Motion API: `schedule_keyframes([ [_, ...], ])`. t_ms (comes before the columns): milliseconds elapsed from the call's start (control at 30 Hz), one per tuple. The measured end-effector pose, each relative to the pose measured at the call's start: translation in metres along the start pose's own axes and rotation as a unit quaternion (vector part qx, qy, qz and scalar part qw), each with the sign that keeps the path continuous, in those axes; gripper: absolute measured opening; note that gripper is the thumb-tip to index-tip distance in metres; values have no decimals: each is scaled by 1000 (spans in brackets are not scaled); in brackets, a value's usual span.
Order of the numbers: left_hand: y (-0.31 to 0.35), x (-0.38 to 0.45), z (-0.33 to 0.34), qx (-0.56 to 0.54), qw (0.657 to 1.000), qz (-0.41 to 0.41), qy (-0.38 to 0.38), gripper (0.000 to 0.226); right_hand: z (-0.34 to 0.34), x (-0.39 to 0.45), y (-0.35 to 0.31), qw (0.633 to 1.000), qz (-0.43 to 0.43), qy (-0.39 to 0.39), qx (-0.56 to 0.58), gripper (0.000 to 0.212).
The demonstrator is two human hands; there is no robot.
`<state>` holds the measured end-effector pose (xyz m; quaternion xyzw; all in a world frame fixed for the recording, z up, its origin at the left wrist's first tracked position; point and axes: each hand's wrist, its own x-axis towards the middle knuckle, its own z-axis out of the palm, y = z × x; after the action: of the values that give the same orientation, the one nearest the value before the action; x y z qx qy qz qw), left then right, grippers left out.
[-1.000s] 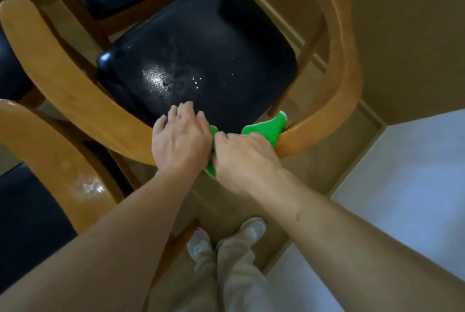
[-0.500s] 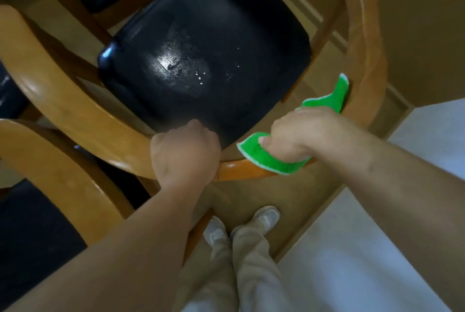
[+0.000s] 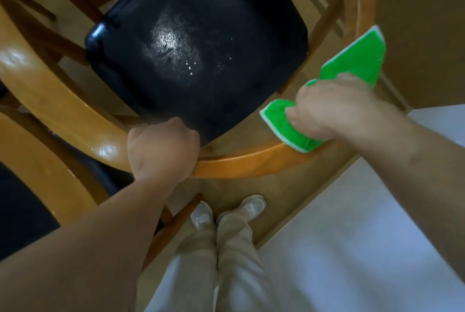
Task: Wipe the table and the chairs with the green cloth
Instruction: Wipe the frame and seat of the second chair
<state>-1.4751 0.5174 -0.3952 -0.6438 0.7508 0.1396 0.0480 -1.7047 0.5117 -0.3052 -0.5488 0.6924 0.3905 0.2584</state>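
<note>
1. Gripping the curved wooden back rail [image 3: 239,165] of the chair, the left hand [image 3: 161,148] curls round it and steadies the frame.
2. Right hand [image 3: 334,107] clutches the green cloth [image 3: 352,64], which has slid from the rail's middle rightward toward the armrest, so the frame wipe is progressing.
3. White specks [image 3: 190,68] remain on the black seat [image 3: 196,42].

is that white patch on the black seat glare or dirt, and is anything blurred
Head view: the patch on the black seat reads mostly as glare, with a few white specks beside it; the right hand and green cloth look slightly motion-blurred; wide-angle bending curves the wooden backrest.
</note>
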Motion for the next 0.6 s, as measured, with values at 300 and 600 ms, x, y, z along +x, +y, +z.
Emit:
schedule_keyframes([
  [300,-1,2,4,1,1000,-12,18,30,26,-19,-97,987,-140,-31,78,30],
  [600,-3,3,6,2,1000,-6,17,29,38,-14,-74,990,-93,65,83,41],
])
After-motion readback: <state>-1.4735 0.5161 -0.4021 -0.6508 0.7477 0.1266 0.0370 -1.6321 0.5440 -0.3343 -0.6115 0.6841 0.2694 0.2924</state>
